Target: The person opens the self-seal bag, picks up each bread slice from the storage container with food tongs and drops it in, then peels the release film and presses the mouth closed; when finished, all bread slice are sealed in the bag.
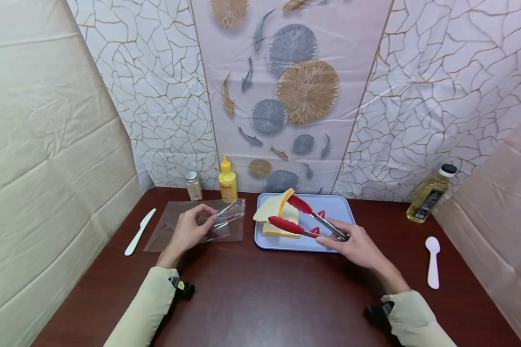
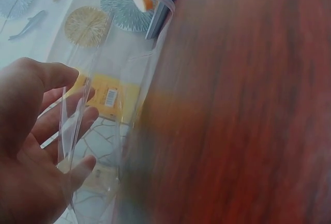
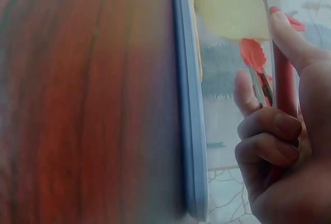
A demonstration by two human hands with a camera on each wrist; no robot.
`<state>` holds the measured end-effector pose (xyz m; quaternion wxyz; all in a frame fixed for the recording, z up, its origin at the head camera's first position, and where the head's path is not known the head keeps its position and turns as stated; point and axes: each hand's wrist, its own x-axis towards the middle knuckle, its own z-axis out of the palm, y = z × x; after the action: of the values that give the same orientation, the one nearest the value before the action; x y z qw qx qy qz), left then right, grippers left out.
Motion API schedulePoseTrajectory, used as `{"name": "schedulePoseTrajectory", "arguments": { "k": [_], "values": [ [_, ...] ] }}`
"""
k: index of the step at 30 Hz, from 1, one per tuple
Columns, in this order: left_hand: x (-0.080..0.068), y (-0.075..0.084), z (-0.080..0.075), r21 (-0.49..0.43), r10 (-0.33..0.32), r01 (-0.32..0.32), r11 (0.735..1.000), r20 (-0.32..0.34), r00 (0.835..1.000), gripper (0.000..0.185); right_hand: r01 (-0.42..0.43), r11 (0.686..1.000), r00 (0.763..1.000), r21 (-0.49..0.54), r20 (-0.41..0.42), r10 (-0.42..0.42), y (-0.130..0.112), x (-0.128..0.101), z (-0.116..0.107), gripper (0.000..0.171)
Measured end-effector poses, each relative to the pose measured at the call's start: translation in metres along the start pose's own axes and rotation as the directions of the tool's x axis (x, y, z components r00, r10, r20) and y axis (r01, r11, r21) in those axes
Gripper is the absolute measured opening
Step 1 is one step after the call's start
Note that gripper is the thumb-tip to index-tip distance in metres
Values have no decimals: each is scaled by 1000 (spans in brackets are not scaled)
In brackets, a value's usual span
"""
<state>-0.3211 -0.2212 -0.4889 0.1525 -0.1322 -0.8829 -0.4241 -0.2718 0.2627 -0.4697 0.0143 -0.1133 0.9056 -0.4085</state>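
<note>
Dark reddish wooden table (image 1: 269, 294), backed by patterned sheeting with fish and disc motifs: on this surface we record the following. Our right hand (image 1: 358, 246) grips a pair of red-tipped tongs (image 1: 312, 222), fingers curled round the metal arms; the right wrist view confirms the hold. The tong tips are clamped on a slice of bread (image 1: 274, 206), lifted and tilted on edge above a second slice (image 1: 282, 229) lying flat on the light blue tray (image 1: 336, 207). Our left hand (image 1: 190, 230) pinches the edge of a clear plastic bag (image 1: 199, 226) lying on the table just left of the tray; the left wrist view shows film between thumb and fingers. At the back stand a small spice jar (image 1: 193, 185) and a yellow squeeze bottle (image 1: 227, 182). An oil bottle (image 1: 430, 193) sits at far right. A white plastic knife (image 1: 140, 231) lies at left, a white spoon (image 1: 433, 260) at right, both well apart from the hands.
</note>
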Motion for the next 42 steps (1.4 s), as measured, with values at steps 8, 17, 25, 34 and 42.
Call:
{"name": "schedulePoseTrajectory", "arguments": {
  "k": [8,17,25,34,42],
  "values": [
    [1,2,0,-8,19,-19,1000,-4,1000,14,8,998,1000,-61,4,-7,9,-9,-15,83],
    [2,1,0,-2,9,-9,1000,-8,1000,14,36,981,999,-190,0,-36,6,-11,-23,91],
    [1,-2,0,7,-10,10,1000,-15,1000,10,88,918,995,-386,-9,-100,-3,-14,-22,98],
    [1,-1,-1,-6,-19,19,1000,-10,1000,9,62,926,996,-372,-29,-79,-5,-14,-22,91],
    [1,-1,-1,2,-7,7,1000,-16,1000,12,38,961,998,-273,-39,-51,2,-11,-20,92]
  ]
}}
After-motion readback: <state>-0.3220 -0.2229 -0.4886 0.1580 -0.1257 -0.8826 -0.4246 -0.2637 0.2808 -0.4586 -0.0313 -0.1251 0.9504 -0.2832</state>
